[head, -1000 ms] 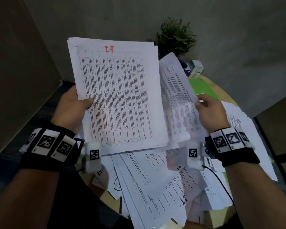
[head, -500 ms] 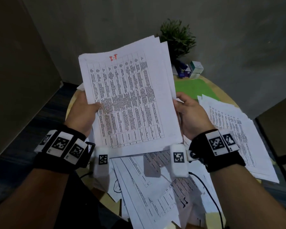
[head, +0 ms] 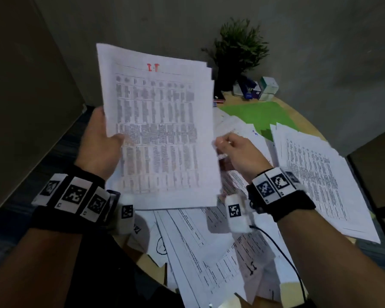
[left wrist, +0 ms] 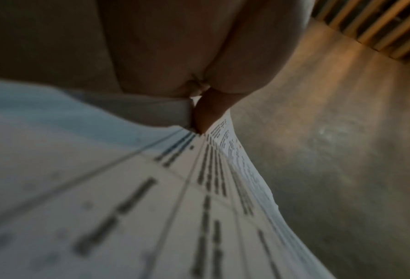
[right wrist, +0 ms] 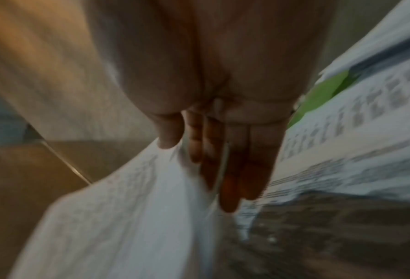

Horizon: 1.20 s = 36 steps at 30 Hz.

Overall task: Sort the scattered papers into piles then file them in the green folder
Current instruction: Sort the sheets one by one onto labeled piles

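Observation:
My left hand (head: 102, 138) grips the left edge of a stack of printed sheets (head: 160, 130) and holds it upright above the table; the top sheet carries a table and a red mark. In the left wrist view the thumb (left wrist: 208, 111) presses on the stack (left wrist: 127, 198). My right hand (head: 231, 150) pinches the stack's right edge, thumb (right wrist: 168, 136) on one side and fingers (right wrist: 235, 169) behind. The green folder (head: 260, 116) lies flat at the far side of the table, partly covered by papers. Its green (right wrist: 323, 96) also shows in the right wrist view.
A sorted pile of sheets (head: 316, 174) lies on the right of the round wooden table (head: 307, 121). Scattered papers (head: 209, 252) cover the near part. A potted plant (head: 238, 52) and small boxes (head: 267, 85) stand at the back by the wall.
The sheet that my right hand held apart a second ago has joined the stack. The stack has since swung more upright, and my right hand has slid lower along its right edge.

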{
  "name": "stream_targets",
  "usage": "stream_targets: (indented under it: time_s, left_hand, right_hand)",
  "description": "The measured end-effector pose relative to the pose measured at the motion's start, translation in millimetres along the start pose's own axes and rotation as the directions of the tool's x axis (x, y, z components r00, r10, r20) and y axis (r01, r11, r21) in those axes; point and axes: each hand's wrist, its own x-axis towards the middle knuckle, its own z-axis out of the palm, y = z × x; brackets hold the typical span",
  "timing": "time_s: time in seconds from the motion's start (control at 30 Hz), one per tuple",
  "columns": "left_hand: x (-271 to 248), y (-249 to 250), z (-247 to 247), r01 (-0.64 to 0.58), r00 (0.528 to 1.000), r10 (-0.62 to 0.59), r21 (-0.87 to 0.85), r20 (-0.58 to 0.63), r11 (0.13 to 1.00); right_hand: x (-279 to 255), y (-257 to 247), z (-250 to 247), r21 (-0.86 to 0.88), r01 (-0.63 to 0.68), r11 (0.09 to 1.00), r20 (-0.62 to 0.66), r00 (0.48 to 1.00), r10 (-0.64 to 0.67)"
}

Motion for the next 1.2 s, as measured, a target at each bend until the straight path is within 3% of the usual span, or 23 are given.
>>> stream_targets:
  time_s: [0.07, 0.13, 0.2, 0.37, 0.47, 0.57, 0.7, 0.8, 0.9, 1.0, 1.07, 1.2]
  left_hand:
    - [-1, 1, -8, 0.001, 0.998, 0.001, 0.039, -0.065, 0.999]
    - [1, -1, -15, -0.002, 0.996, 0.007, 0.056, -0.091, 0.998]
    - [3, -4, -17, 0.004, 0.996, 0.003, 0.072, -0.091, 0.997]
    - [2, -4, -14, 0.030, 0.998, -0.030, -0.003, -0.060, 1.000]
    - [3, -4, -11, 0.043, 0.999, -0.044, -0.024, -0.033, 0.999]
    - [4, -3, -9, 0.041, 0.999, -0.042, -0.037, -0.019, 0.998]
    - [4, 0, -5, 0.040, 0.999, -0.039, -0.066, 0.025, 0.997]
    - [7, -2, 0, 0.063, 0.995, -0.053, -0.119, 0.086, 0.991]
    - [10, -6, 9, 0.077, 0.991, -0.056, -0.177, 0.118, 0.981]
    - [10, -6, 19, 0.107, 0.984, -0.069, -0.236, 0.162, 0.966]
    - [10, -6, 23, 0.125, 0.982, -0.083, -0.261, 0.168, 0.957]
    - [8, -7, 27, 0.132, 0.978, -0.084, -0.250, 0.193, 0.959]
  right_hand:
    - [1, 14, -3, -0.381, -0.124, 0.916, 0.010, 0.990, 0.139]
    - [-1, 27, -1, -0.660, -0.214, 0.720, -0.064, 0.971, 0.230]
    - [-3, 34, 6, -0.755, -0.243, 0.608, -0.106, 0.962, 0.253]
    - [4, 45, 3, -0.717, -0.378, 0.585, -0.229, 0.921, 0.314]
    - [6, 46, -2, -0.659, -0.404, 0.634, -0.272, 0.915, 0.299]
    - [4, 39, -14, -0.621, -0.357, 0.698, -0.340, 0.925, 0.170]
    - [-2, 20, -47, -0.469, -0.147, 0.871, -0.262, 0.965, 0.022]
    - [-11, 3, -61, -0.151, 0.035, 0.988, -0.283, 0.956, -0.077]
    - [-18, -12, -51, 0.317, 0.149, 0.937, -0.228, 0.971, -0.077]
    - [-18, -18, -33, 0.588, 0.102, 0.802, -0.115, 0.993, -0.042]
    - [-16, -17, -22, 0.592, 0.076, 0.803, -0.062, 0.997, -0.048]
    - [-16, -16, -15, 0.406, 0.062, 0.912, -0.038, 0.998, -0.051]
